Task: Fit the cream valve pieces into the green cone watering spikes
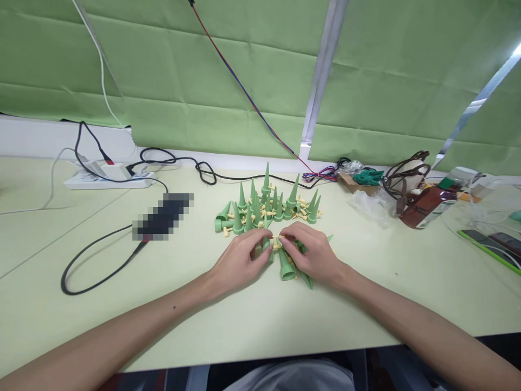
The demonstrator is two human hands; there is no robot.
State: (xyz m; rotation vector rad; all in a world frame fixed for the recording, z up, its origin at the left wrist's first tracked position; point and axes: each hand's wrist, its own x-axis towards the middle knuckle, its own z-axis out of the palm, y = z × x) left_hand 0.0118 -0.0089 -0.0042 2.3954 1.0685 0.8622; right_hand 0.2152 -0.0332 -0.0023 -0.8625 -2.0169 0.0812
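My left hand [244, 256] is closed around a green plastic watering spike [266, 250], held with its tip upward. Facing it, my right hand [312, 252] pinches a small yellow valve piece [277, 244] that meets the side of this spike; whether it is seated there I cannot tell. Under and beside my right hand lie several loose spikes, among them one with its open round end [287, 271] toward me. Beyond both hands stands a cluster of green spikes [255, 209], many upright, with yellow valve pieces [226, 232] among them.
To the left are a blurred dark device [163, 217] on a black cable [81, 244] and a white power strip [108, 178]. A brown bottle [427, 207], clear plastic bag [372, 206], brown straps [401, 179] and phones [488, 244] lie right. Green curtains [244, 81] hang behind.
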